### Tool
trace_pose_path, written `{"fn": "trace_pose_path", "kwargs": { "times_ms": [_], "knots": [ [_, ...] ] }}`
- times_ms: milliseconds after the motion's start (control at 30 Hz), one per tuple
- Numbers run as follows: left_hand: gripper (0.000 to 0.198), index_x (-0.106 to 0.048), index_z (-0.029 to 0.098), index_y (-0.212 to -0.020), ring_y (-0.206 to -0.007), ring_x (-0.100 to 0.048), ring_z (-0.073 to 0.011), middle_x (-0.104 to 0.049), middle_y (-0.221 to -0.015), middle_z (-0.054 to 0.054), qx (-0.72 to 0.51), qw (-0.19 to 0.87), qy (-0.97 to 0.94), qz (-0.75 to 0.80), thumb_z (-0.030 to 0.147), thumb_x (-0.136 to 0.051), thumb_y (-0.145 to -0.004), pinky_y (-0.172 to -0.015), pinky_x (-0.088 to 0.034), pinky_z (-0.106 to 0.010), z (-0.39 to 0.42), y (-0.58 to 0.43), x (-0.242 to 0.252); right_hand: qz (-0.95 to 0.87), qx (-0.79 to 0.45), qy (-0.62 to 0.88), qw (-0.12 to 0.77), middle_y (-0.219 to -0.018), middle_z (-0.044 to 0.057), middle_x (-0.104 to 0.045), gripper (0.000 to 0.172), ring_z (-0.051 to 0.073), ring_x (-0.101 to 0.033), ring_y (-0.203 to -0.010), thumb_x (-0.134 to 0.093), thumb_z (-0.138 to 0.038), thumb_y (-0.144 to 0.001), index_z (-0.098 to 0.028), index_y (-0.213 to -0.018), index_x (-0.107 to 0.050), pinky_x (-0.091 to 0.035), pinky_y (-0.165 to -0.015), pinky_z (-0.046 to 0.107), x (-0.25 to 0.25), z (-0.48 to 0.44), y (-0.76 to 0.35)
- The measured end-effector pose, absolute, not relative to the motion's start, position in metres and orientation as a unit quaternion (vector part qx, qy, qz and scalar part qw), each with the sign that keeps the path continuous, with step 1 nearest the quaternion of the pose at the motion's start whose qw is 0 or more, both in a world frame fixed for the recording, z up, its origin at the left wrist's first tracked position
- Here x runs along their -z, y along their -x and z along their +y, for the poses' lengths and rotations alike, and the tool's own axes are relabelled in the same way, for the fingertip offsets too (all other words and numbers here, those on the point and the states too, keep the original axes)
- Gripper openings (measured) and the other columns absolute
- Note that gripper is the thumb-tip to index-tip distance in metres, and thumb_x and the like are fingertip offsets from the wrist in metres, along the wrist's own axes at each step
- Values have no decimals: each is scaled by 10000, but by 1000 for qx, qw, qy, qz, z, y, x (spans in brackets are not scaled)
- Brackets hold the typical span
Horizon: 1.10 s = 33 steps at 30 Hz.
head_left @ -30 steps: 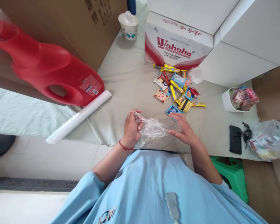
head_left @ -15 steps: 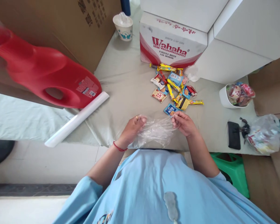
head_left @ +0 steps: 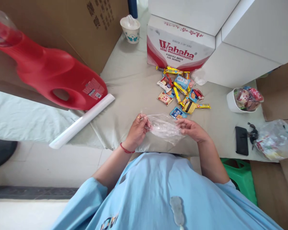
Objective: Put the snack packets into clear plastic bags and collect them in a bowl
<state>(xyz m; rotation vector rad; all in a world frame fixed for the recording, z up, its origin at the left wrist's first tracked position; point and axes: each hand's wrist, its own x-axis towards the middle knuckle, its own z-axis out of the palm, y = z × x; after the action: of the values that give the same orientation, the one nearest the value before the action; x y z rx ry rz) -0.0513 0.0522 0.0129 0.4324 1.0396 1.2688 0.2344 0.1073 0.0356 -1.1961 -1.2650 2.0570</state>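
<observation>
A crumpled clear plastic bag (head_left: 164, 129) stretches between my hands at the front of the covered table. My left hand (head_left: 138, 129) is closed on the bag's left end, thumb and fingers pinched together. At the other end, my right hand (head_left: 192, 129) has its fingers stretched out and slightly apart, touching the plastic. Just beyond the bag lies a loose pile of small wrapped snacks, among them a blue packet (head_left: 178, 112), a cream packet (head_left: 165, 98) and several yellow sticks (head_left: 180, 88).
A red jug (head_left: 60, 76) and a white roll (head_left: 83, 121) lie to the left. A paper cup (head_left: 131, 30) and a Wahaha carton (head_left: 180, 44) stand at the back. To the right are a white tub (head_left: 232, 100) of snacks, a black phone (head_left: 241, 140) and a filled plastic bag (head_left: 273, 140).
The bag is more bunched together and nearer my left hand's fingertips. My left hand has tightened its pinch; my right hand's pinch has loosened, with its fingers now extended. The view has shifted slightly.
</observation>
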Motion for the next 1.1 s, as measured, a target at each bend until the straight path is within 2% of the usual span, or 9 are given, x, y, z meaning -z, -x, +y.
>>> {"fn": "trace_pose_path", "kwargs": {
  "times_ms": [100, 200, 300, 500, 600, 700, 900, 1033, 1100],
  "knots": [
    [369, -491, 239, -865, -552, -578, -103, -578, -650, 71, -575, 645, -137, 484, 467, -780, -888, -555, -501, -211, 56, 47, -11, -476, -742, 430, 193, -862, -8, -724, 440, 120, -645, -760, -1004, -339, -626, -211, -976, -770, -537, -722, 245, -31, 105, -235],
    [253, -518, 224, -850, -508, -578, -105, -572, -622, 68, -571, 643, -50, 508, 364, -700, -956, -497, -472, -205, 59, 47, -9, -408, -726, 433, 346, -867, -24, -722, 342, 107, -619, -707, -946, -417, -725, -258, -953, -748, -534, -673, 244, -27, 107, -237],
    [204, -530, 209, -812, -469, -578, -106, -582, -592, 57, -571, 646, 44, 504, 256, -610, -994, -470, -457, -206, 62, 48, -9, -304, -715, 414, 474, -1003, -8, -769, 401, 127, -680, -834, -916, -480, -755, -306, -1074, -748, -586, -771, 264, -22, 106, -233],
    [253, -529, 195, -766, -456, -599, -105, -588, -538, 44, -563, 659, 90, 490, 198, -525, -1019, -520, -511, -216, 65, 41, -8, -279, -803, 419, 318, -1086, 70, -790, 369, 163, -726, -941, -932, -415, -746, -211, -1018, -786, -604, -899, 310, 0, 83, -194],
    [248, -539, 194, -784, -488, -632, -124, -636, -573, 27, -561, 660, 79, 492, 206, -506, -1029, -534, -527, -234, 61, 36, -7, -269, -789, 402, 380, -1085, 13, -772, 391, 160, -704, -959, -953, -440, -711, -267, -1019, -786, -604, -899, 321, 5, 78, -170],
    [237, -527, 202, -788, -493, -627, -127, -634, -580, 37, -573, 649, 55, 498, 222, -528, -1024, -559, -546, -251, 56, 35, -6, -278, -748, 413, 440, -965, -15, -749, 327, 130, -669, -871, -967, -445, -693, -263, -894, -784, -585, -808, 258, 5, 84, -157],
    [207, -523, 208, -789, -509, -624, -126, -584, -580, 56, -608, 616, 22, 501, 255, -625, -963, -532, -505, -235, 60, 53, -4, -261, -740, 433, 443, -905, -6, -743, 295, 133, -674, -823, -939, -384, -713, -233, -837, -719, -585, -764, 257, 2, 92, -165],
    [249, -496, 214, -768, -414, -461, -80, -461, -519, 93, -613, 597, -6, 518, 285, -675, -925, -458, -406, -203, 64, 67, -1, -232, -759, 412, 447, -934, -11, -749, 287, 143, -715, -848, -875, -383, -777, -237, -865, -644, -630, -836, 322, -2, 91, -182],
    [244, -522, 212, -797, -374, -354, -64, -416, -507, 106, -594, 602, -45, 531, 336, -689, -925, -410, -327, -197, 64, 73, -1, -234, -756, 418, 445, -859, -20, -726, 301, 126, -692, -738, -853, -404, -799, -231, -861, -615, -635, -755, 302, -4, 90, -192]
  ]
}}
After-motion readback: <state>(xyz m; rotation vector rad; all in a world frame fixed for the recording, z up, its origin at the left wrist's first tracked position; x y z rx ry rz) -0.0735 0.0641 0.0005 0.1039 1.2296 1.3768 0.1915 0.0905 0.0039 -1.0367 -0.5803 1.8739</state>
